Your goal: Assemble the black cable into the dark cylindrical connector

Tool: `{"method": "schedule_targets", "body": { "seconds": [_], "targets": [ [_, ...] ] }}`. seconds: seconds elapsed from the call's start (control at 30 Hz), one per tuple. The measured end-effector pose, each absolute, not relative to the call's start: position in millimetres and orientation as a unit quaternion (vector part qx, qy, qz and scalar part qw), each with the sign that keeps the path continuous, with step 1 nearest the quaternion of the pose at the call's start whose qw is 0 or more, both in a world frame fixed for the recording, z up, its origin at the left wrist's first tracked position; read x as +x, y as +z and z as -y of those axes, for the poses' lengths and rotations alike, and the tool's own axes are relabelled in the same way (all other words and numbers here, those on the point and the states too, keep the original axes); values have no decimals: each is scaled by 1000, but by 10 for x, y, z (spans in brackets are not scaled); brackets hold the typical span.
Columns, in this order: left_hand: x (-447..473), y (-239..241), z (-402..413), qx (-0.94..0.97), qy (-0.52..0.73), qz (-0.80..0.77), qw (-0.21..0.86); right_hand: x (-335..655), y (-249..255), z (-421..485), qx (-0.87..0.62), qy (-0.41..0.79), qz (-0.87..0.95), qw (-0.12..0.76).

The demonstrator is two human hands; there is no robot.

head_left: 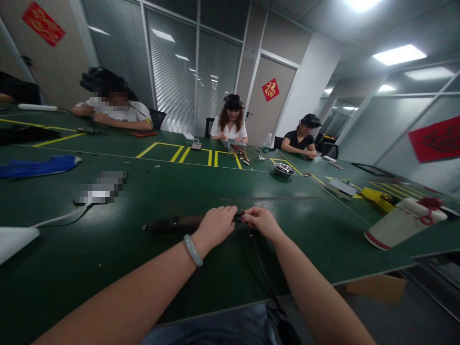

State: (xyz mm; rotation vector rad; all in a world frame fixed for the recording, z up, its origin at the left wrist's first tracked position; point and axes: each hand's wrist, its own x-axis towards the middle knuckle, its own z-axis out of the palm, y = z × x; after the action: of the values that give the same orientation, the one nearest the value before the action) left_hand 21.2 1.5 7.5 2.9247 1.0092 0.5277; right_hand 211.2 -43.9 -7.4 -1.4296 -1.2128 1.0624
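Note:
A long dark rod-shaped tool [172, 223] lies on the green table [108, 249], pointing left. My left hand [215, 225], with a pale bangle on the wrist, is closed over the tool's right end. My right hand [261, 222] touches the left one and pinches the spot where a black cable [262, 268] leaves the tool. The cable runs down over the table's near edge toward my lap. What sits between the two hands is hidden by the fingers.
Three people sit working at the far side of the table. A metal bowl [283, 169], a water bottle [265, 146], a yellow tool [377, 197] and a white roll with a red loop [402, 221] lie to the right. A blue bundle [39, 166] and a white cable [57, 219] lie left.

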Motion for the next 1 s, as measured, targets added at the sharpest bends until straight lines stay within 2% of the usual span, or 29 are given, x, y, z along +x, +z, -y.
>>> {"method": "schedule_targets", "body": {
  "seconds": [0.23,0.5,0.7,1.0],
  "targets": [
    [188,87,-24,934,177,-311,20,2072,-22,519,-697,229,584,346],
    [201,52,-62,936,197,-293,8,2026,23,591,-715,108,640,260],
    [203,54,-63,938,190,-289,7,1991,22,580,-687,65,680,247],
    [164,130,-28,943,167,-288,26,1946,25,592,-671,86,683,276]
  ]
}}
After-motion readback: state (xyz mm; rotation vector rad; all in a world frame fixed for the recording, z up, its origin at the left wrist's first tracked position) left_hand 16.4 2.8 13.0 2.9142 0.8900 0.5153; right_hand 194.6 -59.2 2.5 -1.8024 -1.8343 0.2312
